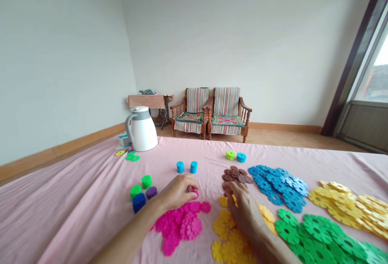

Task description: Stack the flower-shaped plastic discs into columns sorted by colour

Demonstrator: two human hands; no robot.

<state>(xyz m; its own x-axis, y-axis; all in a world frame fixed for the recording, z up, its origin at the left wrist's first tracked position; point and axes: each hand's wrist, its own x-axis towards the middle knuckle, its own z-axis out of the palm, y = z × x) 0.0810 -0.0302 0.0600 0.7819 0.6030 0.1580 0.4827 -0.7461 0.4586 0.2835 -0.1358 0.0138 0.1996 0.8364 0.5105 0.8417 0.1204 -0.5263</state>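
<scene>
My left hand (181,191) is closed above the pile of pink snowflake discs (184,219), its thumb and fingers pinching a pink disc (195,194) that is partly hidden. Over the orange-yellow snowflake discs (226,227) hangs my right hand (242,205), palm down, with bent fingers apart and nothing visible in them. Its fingertips are close to the small heap of brown discs (236,174). Two light-blue stacks (180,167) of discs stand upright beyond my left hand.
Green, dark-blue and purple stacks (139,202) stand left. Lime (230,155) and blue (241,157) stacks are farther back. Blue (279,185), yellow (336,201) and green discs (318,231) lie right. A white jug (144,130) stands near the pink-covered table's (97,199) far edge.
</scene>
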